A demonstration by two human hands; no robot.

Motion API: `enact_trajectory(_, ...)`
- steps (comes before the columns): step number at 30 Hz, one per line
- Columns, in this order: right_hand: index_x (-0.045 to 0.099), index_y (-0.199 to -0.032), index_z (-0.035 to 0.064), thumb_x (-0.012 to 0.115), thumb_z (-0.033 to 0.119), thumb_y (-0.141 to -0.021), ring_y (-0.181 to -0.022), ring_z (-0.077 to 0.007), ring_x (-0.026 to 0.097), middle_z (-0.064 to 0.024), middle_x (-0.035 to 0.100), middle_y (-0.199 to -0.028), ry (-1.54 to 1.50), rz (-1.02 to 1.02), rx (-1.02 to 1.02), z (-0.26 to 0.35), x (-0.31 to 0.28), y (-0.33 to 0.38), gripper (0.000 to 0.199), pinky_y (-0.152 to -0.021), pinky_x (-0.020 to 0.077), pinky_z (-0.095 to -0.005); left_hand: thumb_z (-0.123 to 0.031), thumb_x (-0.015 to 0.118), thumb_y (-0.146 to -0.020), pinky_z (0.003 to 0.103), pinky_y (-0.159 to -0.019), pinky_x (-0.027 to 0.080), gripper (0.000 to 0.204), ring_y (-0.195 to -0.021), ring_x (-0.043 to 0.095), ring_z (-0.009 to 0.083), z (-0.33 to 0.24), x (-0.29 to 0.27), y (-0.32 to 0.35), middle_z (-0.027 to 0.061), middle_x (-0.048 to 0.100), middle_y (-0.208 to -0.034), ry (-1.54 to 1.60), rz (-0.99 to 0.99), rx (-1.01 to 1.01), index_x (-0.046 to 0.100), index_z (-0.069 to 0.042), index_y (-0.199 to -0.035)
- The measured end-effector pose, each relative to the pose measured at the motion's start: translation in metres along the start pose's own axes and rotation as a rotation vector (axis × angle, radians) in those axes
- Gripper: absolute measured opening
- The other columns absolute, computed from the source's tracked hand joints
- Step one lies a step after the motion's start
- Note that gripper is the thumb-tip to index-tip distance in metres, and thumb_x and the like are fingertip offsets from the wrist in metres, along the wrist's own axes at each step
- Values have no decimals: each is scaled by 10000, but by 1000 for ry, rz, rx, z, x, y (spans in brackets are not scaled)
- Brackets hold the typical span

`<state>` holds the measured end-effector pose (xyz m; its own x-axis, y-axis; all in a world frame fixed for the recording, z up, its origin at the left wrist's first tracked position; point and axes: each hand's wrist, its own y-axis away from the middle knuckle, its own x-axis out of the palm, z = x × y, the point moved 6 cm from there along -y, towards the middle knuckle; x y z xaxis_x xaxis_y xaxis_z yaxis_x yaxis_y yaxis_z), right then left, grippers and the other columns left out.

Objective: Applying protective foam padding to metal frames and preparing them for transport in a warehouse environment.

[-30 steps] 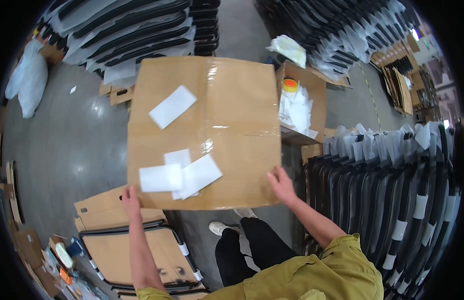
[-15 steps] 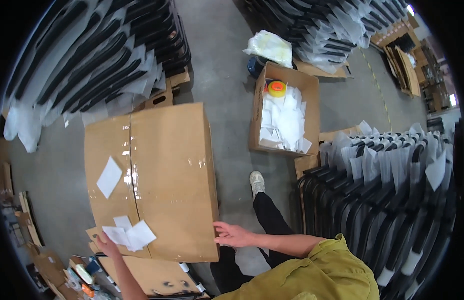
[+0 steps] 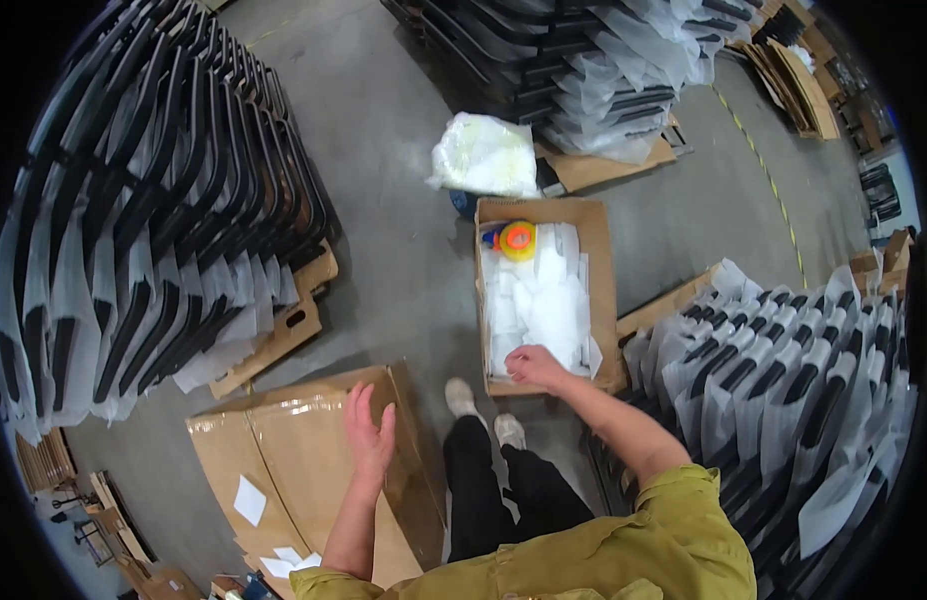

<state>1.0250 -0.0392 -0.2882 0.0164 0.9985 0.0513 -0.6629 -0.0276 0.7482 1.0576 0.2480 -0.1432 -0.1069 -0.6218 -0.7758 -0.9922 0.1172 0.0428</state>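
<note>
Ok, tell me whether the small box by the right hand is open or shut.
Open: the small cardboard box has no lid over it, and white bags fill it, with the right hand reaching in.

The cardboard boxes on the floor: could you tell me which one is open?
The smaller box under the right hand, holding white bags and a tape roll. The big box under the left hand is shut.

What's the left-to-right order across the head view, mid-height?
Black racks → big carton → left hand → shoes → right hand → open box → bagged black parts.
</note>
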Motion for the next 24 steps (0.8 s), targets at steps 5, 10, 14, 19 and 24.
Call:
enact_trajectory(5,590,-857,5,622,241,-726,-579,-162,571,-103,592,-698,345,-98,-81,92,-93,-121,272,-534,469,-277,-207,588,-723,456,-996,172,477,-1175,331,287,53,5,-59,127,425,-1201,-460,-11,68,435,-65,-1152)
enact_trajectory(10,496,-1019,-28,638,299,-705,-823,-230,555,-136,586,-905,328,-587,-394,169,-200,-262,475,-723,440,-319,-178,592,-694,432,-924,272,403,-1077,416,285,103,8,-53,122,484,-1111,-460,101,-113,481,-67,-1066)
enact_trajectory(14,368,-1224,-41,595,447,-724,-1129,-283,404,-210,445,-1189,484,-757,-58,166,-263,-337,735,-938,318,-347,-124,582,-660,376,-772,380,223,-844,541,264,96,14,-75,88,579,-891,-322,147,-108,558,-67,-874)
enact_trajectory(19,532,-1045,-9,703,456,-616,-962,-204,494,-144,541,-1032,1,-521,136,158,-223,-412,655,-845,380,-310,-78,565,-646,356,-723,398,136,-739,563,236,100,10,-85,62,594,-788,-267,146,-159,571,-74,-782)
enact_trajectory(24,467,-1131,62,737,295,-629,-910,-230,526,-90,539,-1051,-495,-167,53,195,-111,-451,615,-782,432,-347,-75,578,-636,344,-714,409,122,-719,563,215,100,5,-83,44,592,-781,-283,125,-182,569,-79,-757)
